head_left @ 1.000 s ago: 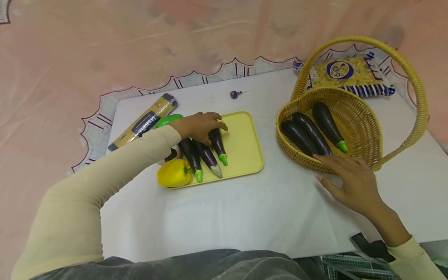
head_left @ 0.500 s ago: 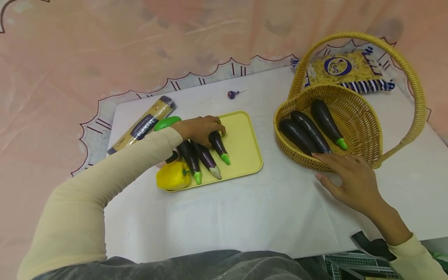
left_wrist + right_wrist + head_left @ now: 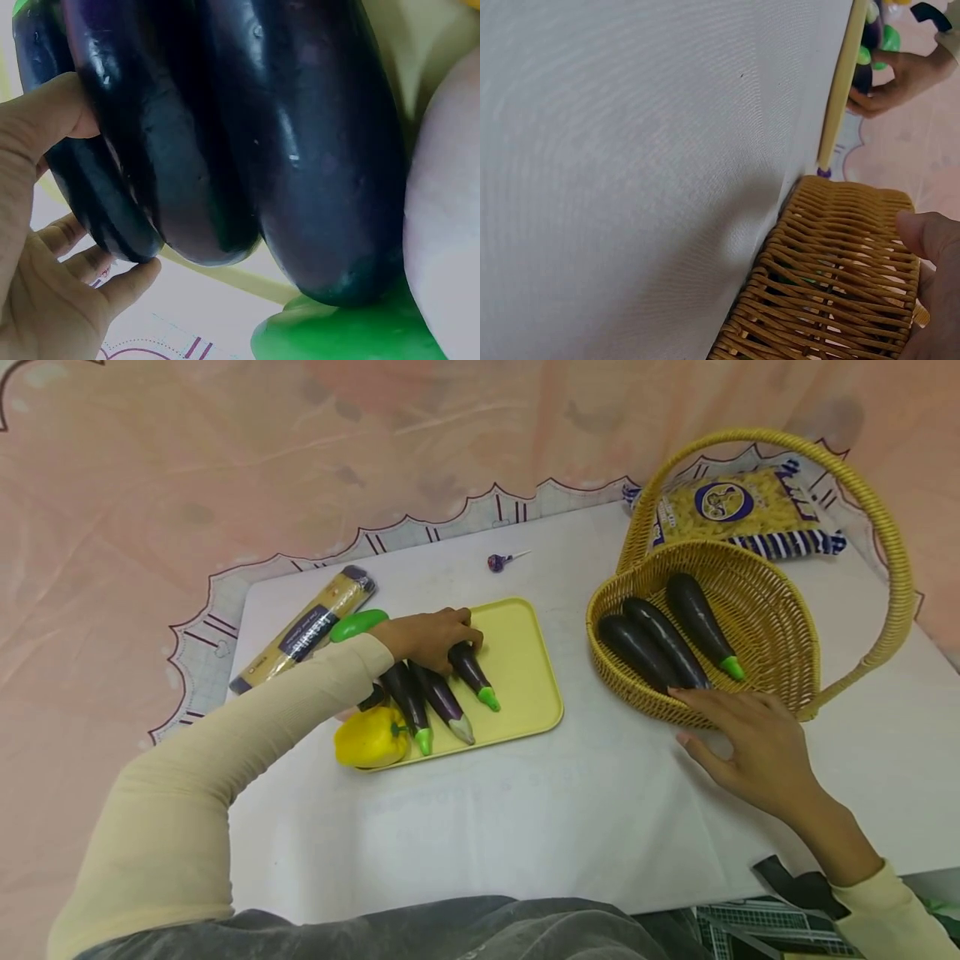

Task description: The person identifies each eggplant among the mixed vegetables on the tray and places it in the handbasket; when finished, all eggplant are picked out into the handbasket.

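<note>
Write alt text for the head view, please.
A person's left hand grips an eggplant on a yellow tray beside two more eggplants; the right hand rests at the near rim of a wicker basket holding three eggplants.

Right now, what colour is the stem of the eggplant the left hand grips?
The eggplant has a bright green stem, best seen in the head view.
</note>
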